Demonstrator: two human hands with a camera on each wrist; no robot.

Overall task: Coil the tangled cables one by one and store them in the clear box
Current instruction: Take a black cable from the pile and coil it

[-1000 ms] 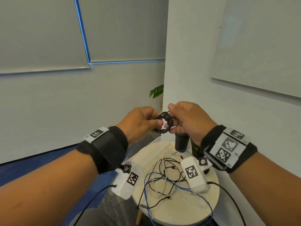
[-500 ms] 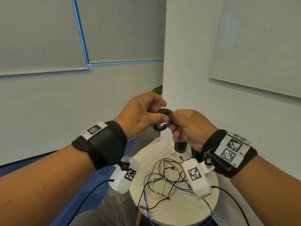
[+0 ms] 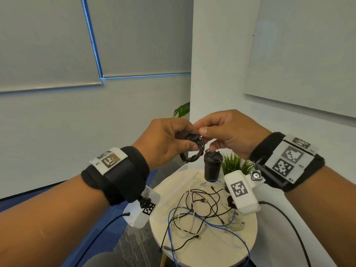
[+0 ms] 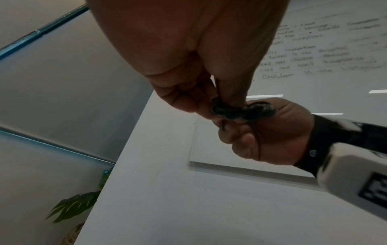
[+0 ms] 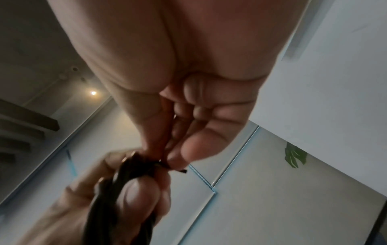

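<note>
1. The black, thin, round-wound cable coil [image 3: 193, 149] is hanging in the air above the round cream table [image 3: 248, 237], pinched between both hands and touching nothing else.
2. The left hand [image 3: 165, 143] is gripping the coil's near side with thumb and curled fingers; the right hand [image 3: 229, 133] is pinching the top of the coil, apparently working the loose end around the loops.
3. Judging from this, the step in hand is the finishing of 1 coil: the tail is being tucked or wrapped so the loops are staying together.
4. The next move is calling for a firm hold by 1 hand and a carry to the clear box; only a pale translucent edge [image 3: 183, 167] is showing behind the table's far rim, and I cannot tell if that is the box.
5. The tangle of black, white and blue cables [image 3: 204, 211] is lying on the table, so most of the task is looking undone.
6. The head view alone is showing the table, the tangle, a black lidded cup [image 3: 212, 166] and a small green plant [image 3: 235, 163].
7. The left wrist view is showing the coil [image 4: 243, 111] edge-on between both thumbs, which the head view is hiding.
8. The right wrist view, blurred, is showing a short cable tip [image 5: 182, 171] sticking out beside the right fingertips [image 5: 178, 159].
</note>
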